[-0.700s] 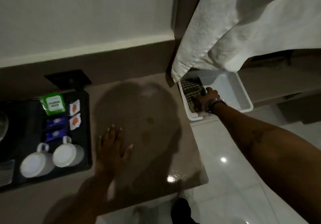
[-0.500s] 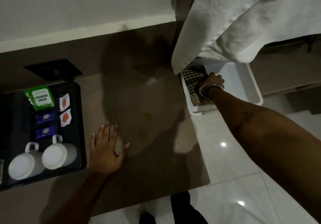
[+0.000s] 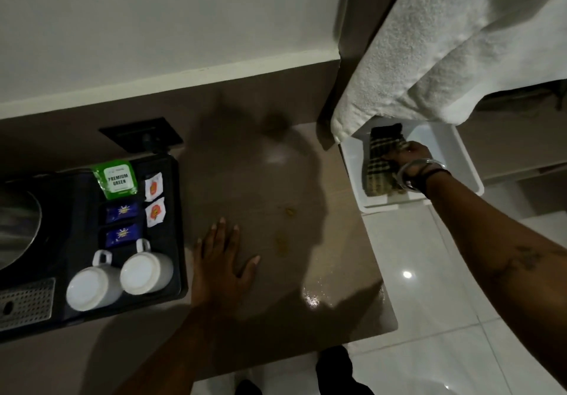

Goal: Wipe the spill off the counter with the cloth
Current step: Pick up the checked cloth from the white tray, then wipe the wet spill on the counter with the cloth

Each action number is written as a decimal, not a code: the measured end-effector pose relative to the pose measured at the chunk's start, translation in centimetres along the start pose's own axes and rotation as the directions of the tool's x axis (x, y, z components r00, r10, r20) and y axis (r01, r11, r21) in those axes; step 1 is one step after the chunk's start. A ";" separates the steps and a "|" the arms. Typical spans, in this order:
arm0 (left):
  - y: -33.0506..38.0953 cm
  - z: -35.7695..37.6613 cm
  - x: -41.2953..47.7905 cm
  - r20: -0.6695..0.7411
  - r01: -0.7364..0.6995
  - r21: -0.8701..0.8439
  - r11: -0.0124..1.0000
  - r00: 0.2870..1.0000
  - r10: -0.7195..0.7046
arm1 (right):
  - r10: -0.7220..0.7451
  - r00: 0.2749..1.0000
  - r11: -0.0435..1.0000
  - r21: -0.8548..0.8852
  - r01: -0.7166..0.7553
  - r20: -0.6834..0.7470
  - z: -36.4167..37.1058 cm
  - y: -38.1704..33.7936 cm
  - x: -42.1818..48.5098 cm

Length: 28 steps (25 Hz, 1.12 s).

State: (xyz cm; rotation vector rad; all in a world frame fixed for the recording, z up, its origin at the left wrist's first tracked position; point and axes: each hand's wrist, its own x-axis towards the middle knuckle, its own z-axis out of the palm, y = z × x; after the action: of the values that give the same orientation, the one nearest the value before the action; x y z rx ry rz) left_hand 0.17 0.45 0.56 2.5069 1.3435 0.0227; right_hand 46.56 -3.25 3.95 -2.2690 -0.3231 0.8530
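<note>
A dark checked cloth (image 3: 378, 169) lies folded in a white plastic bin (image 3: 460, 161) on the floor, right of the counter. My right hand (image 3: 409, 155) reaches down into the bin with its fingers closed on the cloth's upper right edge. On the brown counter (image 3: 245, 180), small yellowish spill spots (image 3: 281, 242) sit in the middle, with one more spill spot (image 3: 288, 210) farther back. My left hand (image 3: 221, 261) rests flat on the counter, fingers spread, just left of the spots.
A black tray (image 3: 175, 210) at the left holds two white mugs (image 3: 122, 275), tea and sugar packets (image 3: 118, 178) and a kettle base. A white towel (image 3: 445, 45) hangs above the bin. A wet glossy patch (image 3: 313, 298) shows near the counter's front right edge. White tiled floor lies to the right.
My right hand has stayed in the bin and closed its fingers on the cloth. My left hand stays flat on the counter. The view has shifted slightly.
</note>
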 end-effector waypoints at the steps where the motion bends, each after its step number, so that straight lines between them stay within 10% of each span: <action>1: 0.1 0.0 -0.1 -0.012 0.000 0.001 1.000 1.000 0.000 | -0.043 0.998 0.999 -0.027 0.042 -0.037 -0.8 -0.2 -1.6; 6: -0.5 -0.3 -0.2 0.031 -0.035 -0.010 0.999 0.999 0.035 | -0.272 0.953 0.838 -0.520 0.166 -0.134 -0.1 0.4 -13.3; 10: -1.7 -1.0 -0.9 0.082 -0.098 -0.130 0.987 0.991 0.110 | -0.316 0.938 0.646 -0.690 0.325 0.145 9.3 3.7 -25.2; 16: -7.9 -0.5 -6.8 0.097 -0.501 -0.101 0.859 0.855 0.510 | -0.440 0.896 0.613 -0.749 0.252 -0.060 14.8 6.5 -30.4; 28: -8.9 -0.3 -7.6 0.082 -0.564 -0.082 0.822 0.818 0.570 | -0.446 0.878 0.513 -0.754 0.410 0.174 17.3 12.9 -30.4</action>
State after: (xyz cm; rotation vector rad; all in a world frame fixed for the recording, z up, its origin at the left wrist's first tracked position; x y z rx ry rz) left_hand -11.41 -1.00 -0.56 2.7204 0.5014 0.0543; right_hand 12.21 -17.23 0.48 -2.7538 -1.4255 0.4053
